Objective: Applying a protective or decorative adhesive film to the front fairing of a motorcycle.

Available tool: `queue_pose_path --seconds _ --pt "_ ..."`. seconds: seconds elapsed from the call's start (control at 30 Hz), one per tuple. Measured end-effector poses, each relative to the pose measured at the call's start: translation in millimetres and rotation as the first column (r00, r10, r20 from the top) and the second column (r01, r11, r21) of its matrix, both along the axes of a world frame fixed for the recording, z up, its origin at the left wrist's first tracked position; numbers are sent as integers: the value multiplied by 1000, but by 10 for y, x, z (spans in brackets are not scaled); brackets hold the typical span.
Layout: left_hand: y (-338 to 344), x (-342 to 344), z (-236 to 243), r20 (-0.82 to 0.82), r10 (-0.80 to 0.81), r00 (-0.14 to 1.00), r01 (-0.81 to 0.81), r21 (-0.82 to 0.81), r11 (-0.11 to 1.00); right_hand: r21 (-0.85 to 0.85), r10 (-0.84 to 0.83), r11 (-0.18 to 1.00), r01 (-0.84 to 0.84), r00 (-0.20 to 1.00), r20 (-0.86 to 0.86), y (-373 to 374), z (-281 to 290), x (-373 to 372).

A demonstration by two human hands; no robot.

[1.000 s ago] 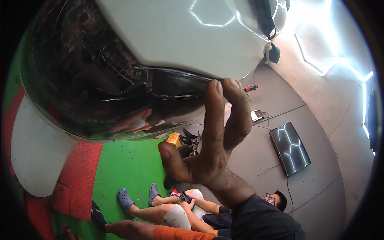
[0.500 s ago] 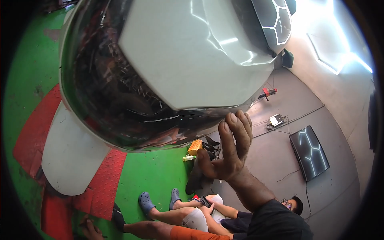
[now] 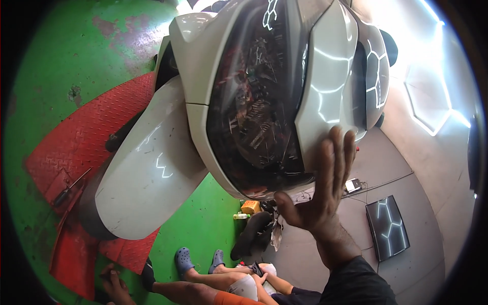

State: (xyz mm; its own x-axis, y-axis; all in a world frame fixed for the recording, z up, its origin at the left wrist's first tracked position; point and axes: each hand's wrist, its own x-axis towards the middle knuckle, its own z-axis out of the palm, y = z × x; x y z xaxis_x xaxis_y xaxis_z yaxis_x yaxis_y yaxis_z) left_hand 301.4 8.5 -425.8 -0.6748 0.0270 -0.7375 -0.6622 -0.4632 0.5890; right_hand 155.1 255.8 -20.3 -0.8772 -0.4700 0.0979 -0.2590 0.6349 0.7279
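A pale grey motor scooter fills the upper middle, appearing sideways. Its large dark glossy headlight lens (image 3: 256, 112) has scratch-like reflections, and beside it runs a pale front panel (image 3: 328, 76). My right hand (image 3: 325, 188), thumb spread and fingers stretched out, lies at the lower end of the lens and panel. Its fingertips overlap the panel; whether they press on it I cannot tell. At the lower left edge, my left hand (image 3: 117, 287) is partly in view with curled fingers. What it holds, if anything, is too dark to make out. The scooter's pale front mudguard (image 3: 150, 168) extends above it.
A screwdriver (image 3: 71, 188) lies on the red treaded metal platform (image 3: 96, 122) under the scooter. Someone sits by the wall in blue-grey clogs (image 3: 184, 261). An orange box (image 3: 250, 207) and a small bottle (image 3: 241, 216) stand nearby. A screen (image 3: 387, 227) hangs on the wall.
The view has drawn back and shifted, so more of the scooter shows. My right hand's bent fingers have straightened, and it has moved slightly right and lower in the view.
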Motion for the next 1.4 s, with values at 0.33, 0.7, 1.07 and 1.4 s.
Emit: queue_pose_path --seconds 0.33,0.7,1.07,1.4 --pt "-197 -83 -182 147 -116 982 131 -91 987 33 -71 997 73 996 -58 -212 124 -270" --pt "-201 -200 -248 -72 -118 990 115 -50 992 -31 -35 999 31 993 -116 -198 126 -337" --pt "-449 160 83 119 -137 983 151 -115 982 -264 -115 959 98 992 -49 -175 319 -291" --pt "-1284 -394 866 -50 -263 963 258 -99 961 -368 -8 930 -14 998 -58 140 338 -75"
